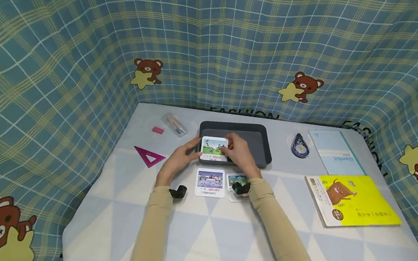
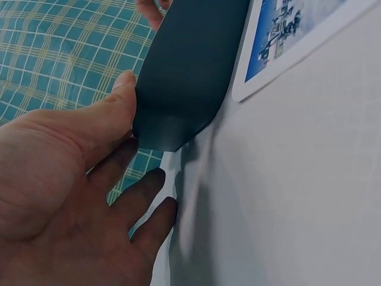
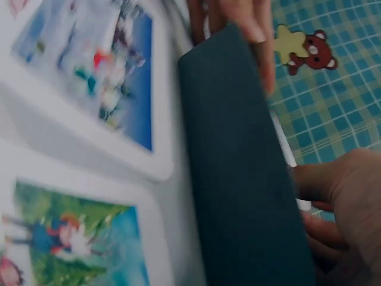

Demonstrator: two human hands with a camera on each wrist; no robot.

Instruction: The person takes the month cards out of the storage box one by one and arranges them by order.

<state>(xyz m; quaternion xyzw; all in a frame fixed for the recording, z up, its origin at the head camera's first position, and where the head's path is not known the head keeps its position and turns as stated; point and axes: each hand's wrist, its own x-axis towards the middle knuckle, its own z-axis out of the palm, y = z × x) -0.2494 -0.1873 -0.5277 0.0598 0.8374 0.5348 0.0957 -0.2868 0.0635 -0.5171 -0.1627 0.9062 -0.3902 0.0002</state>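
A picture card marked March (image 1: 213, 145) lies at the left end of the dark grey tray (image 1: 261, 137). My right hand (image 1: 242, 152) pinches the card's right edge, thumb on the picture. At the tray's left front corner is my left hand (image 1: 179, 159); its thumb touches the tray wall (image 2: 184, 65) in the left wrist view, with the other fingers loosely extended. In front of the tray lies a January card (image 1: 210, 183). Beside it, another picture card (image 1: 233, 193) is partly hidden by the right wrist's camera.
Left of the tray are a pink eraser (image 1: 157, 130), a clear case (image 1: 174, 125) and a purple set square (image 1: 149, 156). To the right lie a blue correction tape (image 1: 300, 146), a light blue Gambit notebook (image 1: 337, 151) and a yellow book (image 1: 361, 202).
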